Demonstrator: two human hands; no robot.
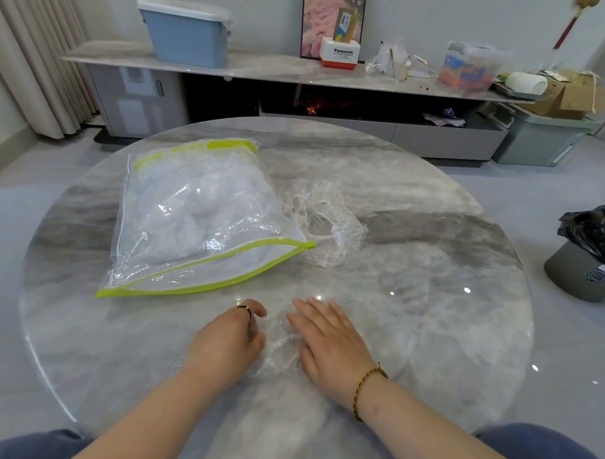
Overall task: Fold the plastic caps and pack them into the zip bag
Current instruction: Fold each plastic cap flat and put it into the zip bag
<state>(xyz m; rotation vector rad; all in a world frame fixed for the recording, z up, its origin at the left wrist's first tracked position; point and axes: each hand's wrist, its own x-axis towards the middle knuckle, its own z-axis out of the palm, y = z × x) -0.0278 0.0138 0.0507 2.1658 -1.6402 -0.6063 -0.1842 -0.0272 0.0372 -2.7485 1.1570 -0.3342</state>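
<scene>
1. Your left hand pinches the left edge of the plastic cap with curled fingers. Your right hand presses it flat with straight fingers.
2. The cap lies between both hands.
3. The zip bag lies ahead-left with its mouth open toward you, nearer your left hand.

On the round grey marble table, a transparent plastic cap lies flattened near the front edge. The left hand, wearing a dark ring, curls its fingers onto the cap's left side. The right hand, with a braided wrist cord, rests flat on its right side. Farther back lies a clear zip bag with a lime-green zipper, mouth open, with crumpled white caps inside. A loose crinkled clear cap touches the bag's right corner.
</scene>
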